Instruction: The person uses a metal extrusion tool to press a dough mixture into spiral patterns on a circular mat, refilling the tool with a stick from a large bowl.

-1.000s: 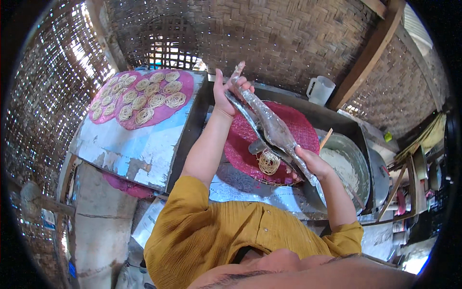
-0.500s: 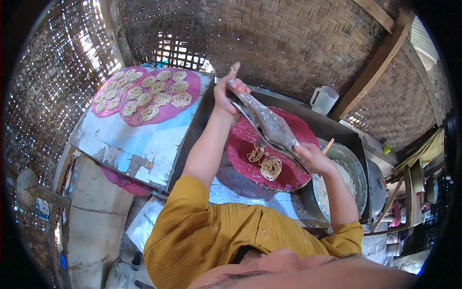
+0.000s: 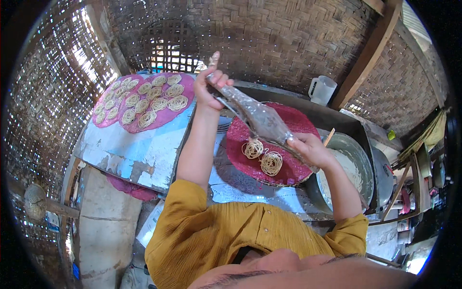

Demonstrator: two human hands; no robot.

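My left hand (image 3: 210, 90) grips the far end of a long two-handled dough press (image 3: 262, 120), thumb sticking up. The near end is held by my right hand (image 3: 310, 150). The press is smeared with pale dough and slants over a round red mat (image 3: 301, 125). Thin pale strands beneath its middle form a coiled nest (image 3: 252, 149) on the mat. A second noodle nest (image 3: 272, 164) lies beside it, to the right. The press hides the underside where the strands come out.
Several noodle nests lie on pink sheets (image 3: 163, 113) on the worn blue-white table (image 3: 130, 149) at left. On the right, a large metal pot (image 3: 368, 168) holds white dough (image 3: 347, 171) and a wooden stick (image 3: 329, 137). A translucent jug (image 3: 322, 90) stands behind, near the woven wall (image 3: 269, 43).
The left nest has grown fuller and rounder. My hands and the press have shifted slightly leftward in view, still gripping both ends, while the whole view has turned a little.
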